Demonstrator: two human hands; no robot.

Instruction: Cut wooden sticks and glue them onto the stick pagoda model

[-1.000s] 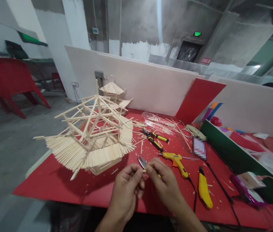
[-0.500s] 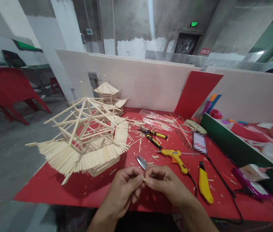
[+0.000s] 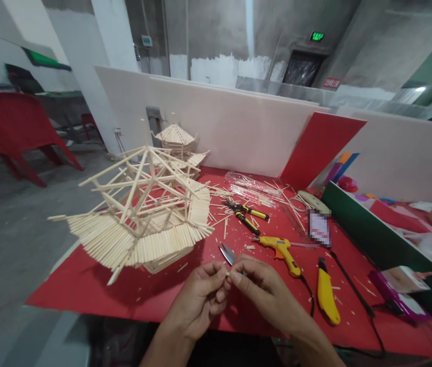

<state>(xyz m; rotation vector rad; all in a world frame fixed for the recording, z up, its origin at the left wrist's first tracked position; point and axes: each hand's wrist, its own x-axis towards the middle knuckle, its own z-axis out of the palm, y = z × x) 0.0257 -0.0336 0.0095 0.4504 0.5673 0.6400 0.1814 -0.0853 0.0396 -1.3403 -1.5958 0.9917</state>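
My left hand [image 3: 207,288] and my right hand [image 3: 257,279] meet fingertip to fingertip above the front of the red table. Both are closed in a pinch around a tiny pale wooden stick piece [image 3: 227,274], mostly covered by the fingers. Just beyond the right hand lie scissors [image 3: 228,253], blades pointing away and handles hidden. To the left stands a pavilion model [image 3: 151,219] of thin wooden sticks, its lower roof covered and its upper roof a bare frame. A yellow hot glue gun [image 3: 280,251] rests to the right of my hands.
Yellow-handled pliers [image 3: 244,214] and scattered sticks [image 3: 219,191] lie farther back. A yellow utility knife [image 3: 327,295] and black cable [image 3: 351,283] are at right, before a green-sided box [image 3: 369,224]. Behind the first model stands another stick pavilion [image 3: 178,140]. A white board [image 3: 223,120] borders the back.
The view has shifted slightly, so the table items appear a little farther right. My hands still pinch together, with the right fingers tilted somewhat and the small piece showing slightly more.
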